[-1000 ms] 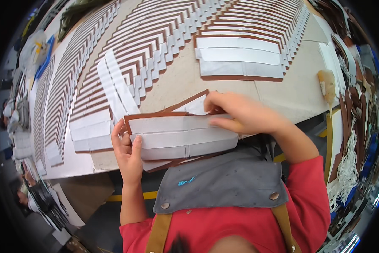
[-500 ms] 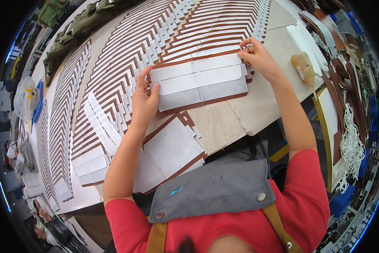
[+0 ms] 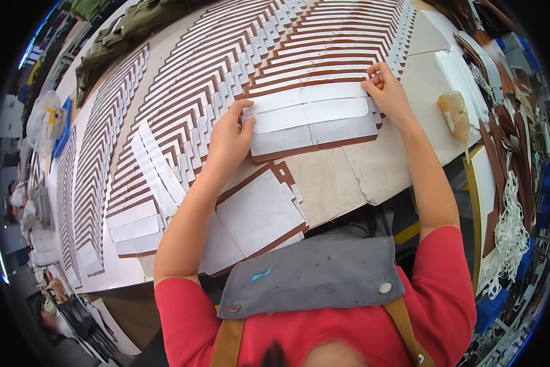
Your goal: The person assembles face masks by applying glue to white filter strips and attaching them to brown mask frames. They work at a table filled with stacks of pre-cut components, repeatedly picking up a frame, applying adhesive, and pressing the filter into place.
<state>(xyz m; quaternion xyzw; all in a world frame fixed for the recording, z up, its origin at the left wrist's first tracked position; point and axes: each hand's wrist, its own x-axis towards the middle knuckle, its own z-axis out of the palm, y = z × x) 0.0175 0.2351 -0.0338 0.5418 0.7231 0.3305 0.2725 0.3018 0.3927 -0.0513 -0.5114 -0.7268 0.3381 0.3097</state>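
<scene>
A brown panel point(image 3: 315, 150) with a pale lining lies at the front of long overlapping rows of similar panels. Across its upper part runs a white strip point(image 3: 324, 111) with a slit-like line along its length. My left hand point(image 3: 229, 134) grips the strip's left end, forefinger above and thumb lower down. At the strip's upper right corner, my right hand point(image 3: 387, 95) pinches with thumb and forefinger. Its other fingers are curled. Whether either hand also grips the panel beneath cannot be made out.
Spare white strips point(image 3: 156, 162) lie left of my left forearm. Lined panels point(image 3: 263, 208) are stacked at the near table edge. A yellowish lump in a wrapper point(image 3: 453, 113) sits to the right, near brown straps and a bundle of white cord point(image 3: 510, 226).
The view has shifted, so the table appears further right. The white strip now covers most of the brown top edge that showed above it. Both hands remain at its ends.
</scene>
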